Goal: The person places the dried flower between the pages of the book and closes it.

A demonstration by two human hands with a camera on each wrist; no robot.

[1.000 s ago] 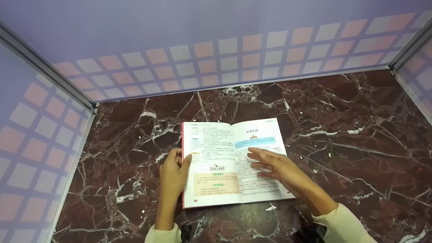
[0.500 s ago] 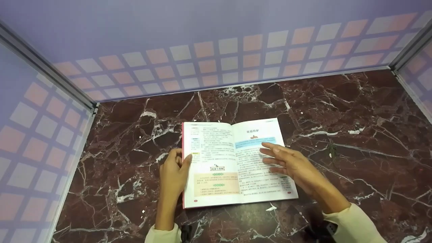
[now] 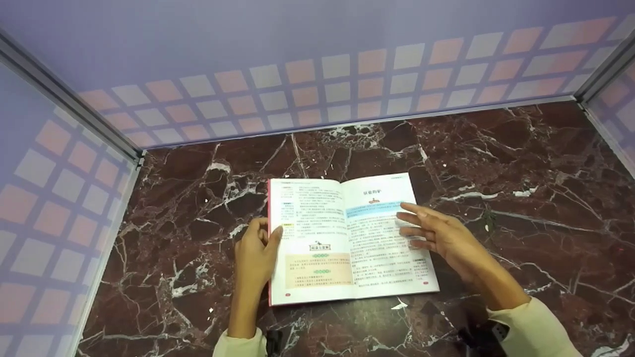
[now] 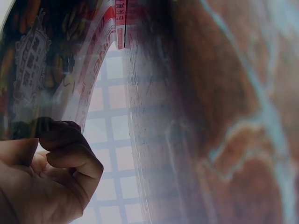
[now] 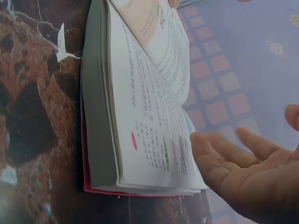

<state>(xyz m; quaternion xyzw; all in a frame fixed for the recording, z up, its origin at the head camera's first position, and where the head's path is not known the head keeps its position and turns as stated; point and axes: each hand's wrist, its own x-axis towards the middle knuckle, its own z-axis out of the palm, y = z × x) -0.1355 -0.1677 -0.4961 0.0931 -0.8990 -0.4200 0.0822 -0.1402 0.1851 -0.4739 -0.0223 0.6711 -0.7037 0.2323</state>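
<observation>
An open book (image 3: 317, 213) with a red cover edge lies on the marble table, its two printed pages facing up. My left hand (image 3: 256, 255) grips the book's left edge, thumb on the page and fingers curled beneath the cover. In the left wrist view the left hand (image 4: 60, 172) pinches the dark, illustrated cover (image 4: 32, 70), which is raised off the table. Over the right page's outer edge hovers my right hand (image 3: 441, 238), fingers spread and fairly straight. The right wrist view shows the right hand (image 5: 247, 172) beside the page (image 5: 149, 116), holding nothing.
The dark red marble tabletop (image 3: 521, 173) with white veins extends around the book. Purple panels with pink and white squares (image 3: 317, 64) border its back and sides. Small white scraps (image 3: 398, 306) lie near the book's lower edge.
My right hand has moved right, from over the middle of the right page to its outer edge, uncovering more text. The left hand and the book have stayed put.
</observation>
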